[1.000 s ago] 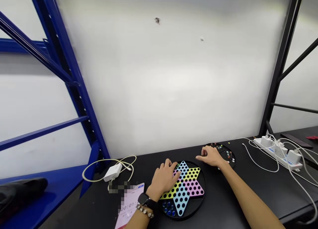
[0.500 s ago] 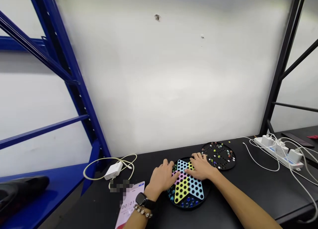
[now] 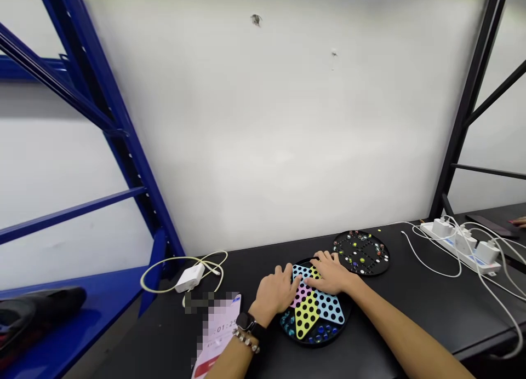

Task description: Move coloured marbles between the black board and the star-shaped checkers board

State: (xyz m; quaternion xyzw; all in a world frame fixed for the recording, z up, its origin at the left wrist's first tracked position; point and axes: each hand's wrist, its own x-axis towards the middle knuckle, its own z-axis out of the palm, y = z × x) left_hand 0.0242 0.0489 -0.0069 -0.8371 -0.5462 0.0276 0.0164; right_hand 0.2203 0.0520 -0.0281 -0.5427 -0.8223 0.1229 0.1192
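Observation:
Both of my hands lie on a round Chinese checkers board (image 3: pixel 324 308), which has a star of yellow, blue and pink points full of black holes. My left hand (image 3: pixel 273 292), wearing a watch and a bead bracelet, grips the left side, its thumb over the star and its fingers bent along the edge. On the far right side, my right hand (image 3: pixel 331 275) has its thumb on the star and its fingers reaching toward the rim. Blue marbles (image 3: pixel 322 333) and teal marbles (image 3: pixel 287 323) sit in the pockets around the star. My hands cover the board's sides.
A black round tray (image 3: pixel 365 266) with scattered small coloured pieces lies behind the board to the right. A phone (image 3: pixel 222 327) showing a timer lies at left, near a white charger (image 3: pixel 189 277) with its cable. A power strip (image 3: pixel 460 247) with plugs and cables stands at far right.
The star has turned slightly counterclockwise, its near points shifting to the right. My left hand has moved a little right with it; my right hand has stayed almost in place.

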